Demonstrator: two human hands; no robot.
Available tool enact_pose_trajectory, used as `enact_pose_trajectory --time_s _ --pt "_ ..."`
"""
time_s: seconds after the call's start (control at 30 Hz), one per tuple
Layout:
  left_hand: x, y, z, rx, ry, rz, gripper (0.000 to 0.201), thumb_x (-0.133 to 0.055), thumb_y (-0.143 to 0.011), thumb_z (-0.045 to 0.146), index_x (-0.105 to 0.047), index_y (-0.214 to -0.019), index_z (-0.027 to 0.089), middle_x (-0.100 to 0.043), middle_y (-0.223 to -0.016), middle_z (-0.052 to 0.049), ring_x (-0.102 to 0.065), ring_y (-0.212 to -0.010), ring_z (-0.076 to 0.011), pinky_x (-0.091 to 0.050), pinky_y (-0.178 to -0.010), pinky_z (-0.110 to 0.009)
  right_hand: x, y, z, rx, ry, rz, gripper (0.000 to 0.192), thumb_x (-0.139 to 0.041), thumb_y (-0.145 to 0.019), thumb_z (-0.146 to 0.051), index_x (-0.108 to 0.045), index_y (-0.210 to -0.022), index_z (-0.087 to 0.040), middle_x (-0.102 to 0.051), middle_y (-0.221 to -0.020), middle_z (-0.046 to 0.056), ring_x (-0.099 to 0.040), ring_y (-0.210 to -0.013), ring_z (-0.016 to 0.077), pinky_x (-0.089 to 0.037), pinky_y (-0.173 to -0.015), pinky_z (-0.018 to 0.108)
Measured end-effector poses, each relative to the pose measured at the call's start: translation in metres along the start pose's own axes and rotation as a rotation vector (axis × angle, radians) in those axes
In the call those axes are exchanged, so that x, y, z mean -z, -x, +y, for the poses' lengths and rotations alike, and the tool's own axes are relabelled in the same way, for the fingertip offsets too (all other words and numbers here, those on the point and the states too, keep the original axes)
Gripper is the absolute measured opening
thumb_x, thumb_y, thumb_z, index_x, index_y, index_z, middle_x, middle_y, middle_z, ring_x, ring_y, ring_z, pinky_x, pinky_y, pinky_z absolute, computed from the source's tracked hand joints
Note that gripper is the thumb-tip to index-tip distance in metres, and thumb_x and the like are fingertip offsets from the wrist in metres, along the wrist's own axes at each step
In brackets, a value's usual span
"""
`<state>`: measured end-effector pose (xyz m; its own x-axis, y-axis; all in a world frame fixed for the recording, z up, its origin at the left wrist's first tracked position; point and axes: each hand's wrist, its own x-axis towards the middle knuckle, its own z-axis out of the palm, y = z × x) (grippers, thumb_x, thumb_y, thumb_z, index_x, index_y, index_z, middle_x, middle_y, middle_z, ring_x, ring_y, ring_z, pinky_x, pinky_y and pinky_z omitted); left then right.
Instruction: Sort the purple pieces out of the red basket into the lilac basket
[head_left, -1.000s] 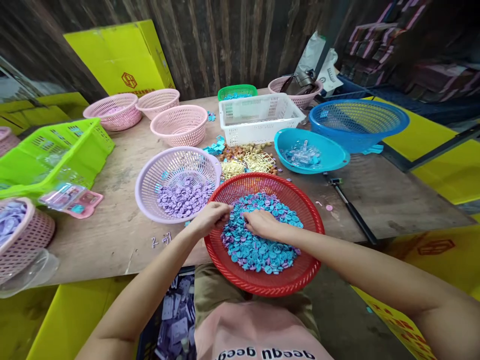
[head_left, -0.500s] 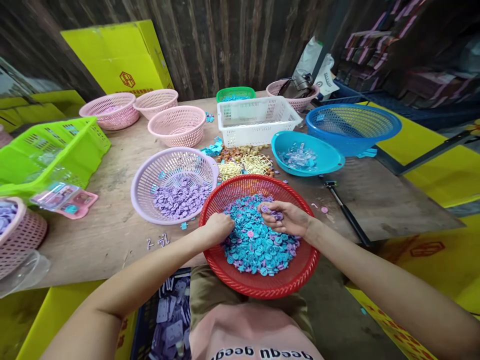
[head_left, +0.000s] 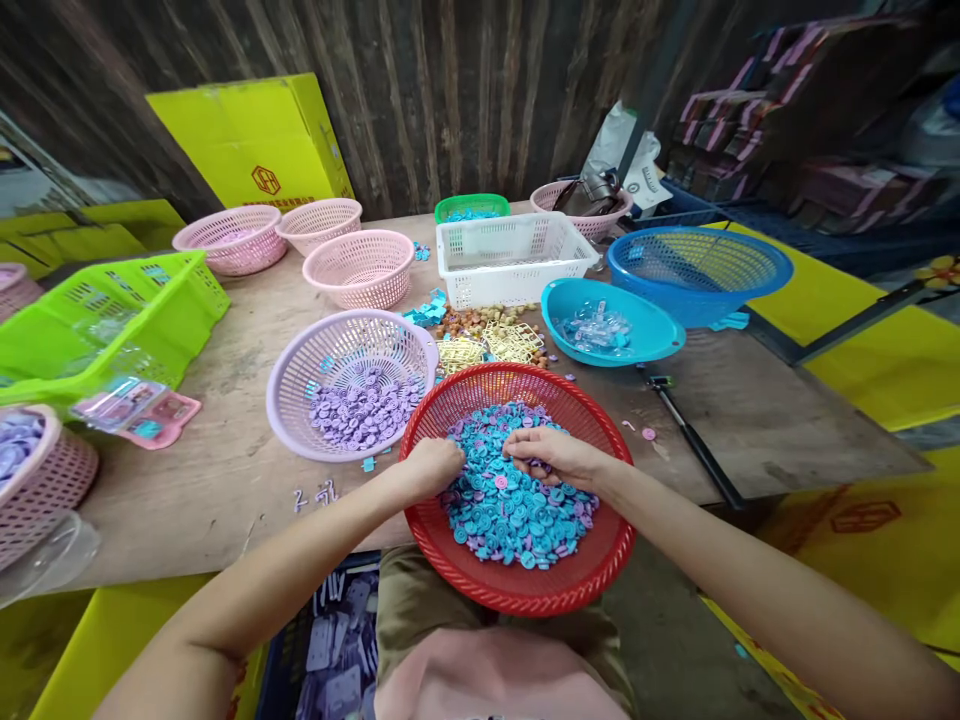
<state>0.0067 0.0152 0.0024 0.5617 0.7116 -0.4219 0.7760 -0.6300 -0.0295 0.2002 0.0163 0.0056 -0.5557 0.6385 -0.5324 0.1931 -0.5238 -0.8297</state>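
Sorting through a heap of small round blue and purple pieces is the step in hand, judging by how both hands are sitting inside the red basket, which is overhanging the near edge of the table above the person's lap. The left hand is resting at the left side of the heap with its fingers curled together; whether anything is pinched inside them I cannot tell. The right hand is lying palm down on top of the heap, fingers bent together over a few purple pieces, and whether they are actually gripped is hidden too. The next move is probably calling for a fine pinch to lift purple pieces clear of the blue ones and a short carry left to the lilac basket, which is touching the red one and already holding purple pieces. By count there are four pink round baskets on the table, three at the far left corner and one at the far edge, plus one blue basket, one turquoise bowl, one white crate and one green crate.
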Motion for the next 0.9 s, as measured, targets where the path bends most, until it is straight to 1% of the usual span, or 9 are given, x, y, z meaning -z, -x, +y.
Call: enact_pose_trajectory --time_s 0.1,0.2,0.3,0.43,0.5,0.57,0.67,0.8,0.9 --pt "-0.002 -0.002 0.006 0.004 0.001 -0.009 0.024 -0.041 -0.074 0.007 -0.064 -0.078 0.011 -0.064 -0.073 -0.015 -0.061 -0.072 -0.0228 -0.046 -0.061 -0.031 -0.003 0.001 0.0 -0.008 0.05 0.012 0.02 -0.054 -0.068 -0.034 -0.05 -0.074 -0.015 -0.045 -0.052 -0.006 -0.03 -0.034 0.0009 -0.016 -0.027 0.014" --pt "0.0 -0.002 -0.001 -0.002 0.067 0.06 0.022 -0.044 -0.076 0.02 -0.065 -0.074 0.012 -0.064 -0.071 -0.014 -0.06 -0.068 -0.0223 -0.043 -0.057 -0.028 -0.002 0.003 -0.003 -0.006 0.086 0.038 0.018 -0.052 -0.069 -0.032 -0.05 -0.077 -0.016 -0.044 -0.053 -0.007 -0.029 -0.034 0.001 -0.015 -0.028 0.014" --pt "0.006 0.002 -0.013 -0.037 0.256 0.127 0.032 -0.045 -0.075 0.04 -0.066 -0.07 0.016 -0.063 -0.062 -0.007 -0.057 -0.059 -0.0165 -0.038 -0.052 -0.022 -0.002 0.006 -0.006 0.021 0.201 0.094 0.02 -0.049 -0.07 -0.027 -0.051 -0.087 -0.017 -0.041 -0.049 -0.008 -0.028 -0.034 0.002 -0.016 -0.03 0.015" --pt "0.015 0.007 -0.022 -0.176 0.569 0.129 0.032 -0.047 -0.073 0.043 -0.067 -0.072 0.017 -0.059 -0.057 0.0 -0.049 -0.053 -0.0087 -0.031 -0.05 -0.017 -0.012 0.003 -0.008 0.13 0.443 0.089 0.028 -0.046 -0.073 -0.026 -0.052 -0.099 -0.018 -0.043 -0.048 -0.007 -0.032 -0.038 0.0044 -0.022 -0.036 0.017" --pt "0.016 0.007 -0.023 -0.208 0.687 0.106 0.031 -0.05 -0.071 0.041 -0.067 -0.075 0.016 -0.057 -0.057 0.002 -0.046 -0.054 -0.0077 -0.03 -0.05 -0.016 -0.018 -0.001 -0.008 0.2 0.529 0.064 0.025 -0.047 -0.074 -0.029 -0.055 -0.093 -0.017 -0.049 -0.053 -0.005 -0.039 -0.044 0.006 -0.027 -0.04 0.018" --pt "0.014 0.007 -0.023 -0.206 0.767 0.098 0.031 -0.052 -0.069 0.04 -0.066 -0.076 0.014 -0.055 -0.056 0.003 -0.044 -0.054 -0.0074 -0.029 -0.049 -0.015 -0.024 -0.004 -0.008 0.257 0.582 0.081 0.022 -0.048 -0.074 -0.033 -0.056 -0.084 -0.016 -0.051 -0.058 -0.002 -0.044 -0.05 0.008 -0.03 -0.044 0.019" --pt "0.008 0.006 -0.023 -0.199 0.853 0.111 0.032 -0.052 -0.069 0.04 -0.066 -0.077 0.013 -0.054 -0.058 0.003 -0.043 -0.054 -0.0073 -0.029 -0.049 -0.016 -0.028 -0.005 -0.012 0.293 0.62 0.094 0.021 -0.048 -0.074 -0.034 -0.056 -0.079 -0.015 -0.051 -0.061 -0.001 -0.047 -0.055 0.0096 -0.032 -0.048 0.02" --pt "0.0 0.008 -0.018 -0.155 0.894 0.157 0.031 -0.05 -0.071 0.039 -0.065 -0.083 0.014 -0.059 -0.065 0.001 -0.05 -0.059 -0.0094 -0.032 -0.051 -0.016 -0.025 -0.005 -0.017 0.209 0.631 0.047 0.021 -0.046 -0.074 -0.036 -0.053 -0.075 -0.016 -0.048 -0.054 -0.003 -0.042 -0.049 0.0084 -0.029 -0.046 0.02" --pt "-0.002 0.012 -0.009 -0.047 0.779 0.229 0.031 -0.047 -0.074 0.035 -0.062 -0.094 0.017 -0.063 -0.073 -0.003 -0.056 -0.068 -0.014 -0.036 -0.057 -0.019 -0.016 -0.008 -0.017 0.123 0.651 0.098 0.02 -0.048 -0.073 -0.035 -0.049 -0.067 -0.016 -0.043 -0.048 -0.005 -0.037 -0.044 0.0073 -0.026 -0.043 0.02"
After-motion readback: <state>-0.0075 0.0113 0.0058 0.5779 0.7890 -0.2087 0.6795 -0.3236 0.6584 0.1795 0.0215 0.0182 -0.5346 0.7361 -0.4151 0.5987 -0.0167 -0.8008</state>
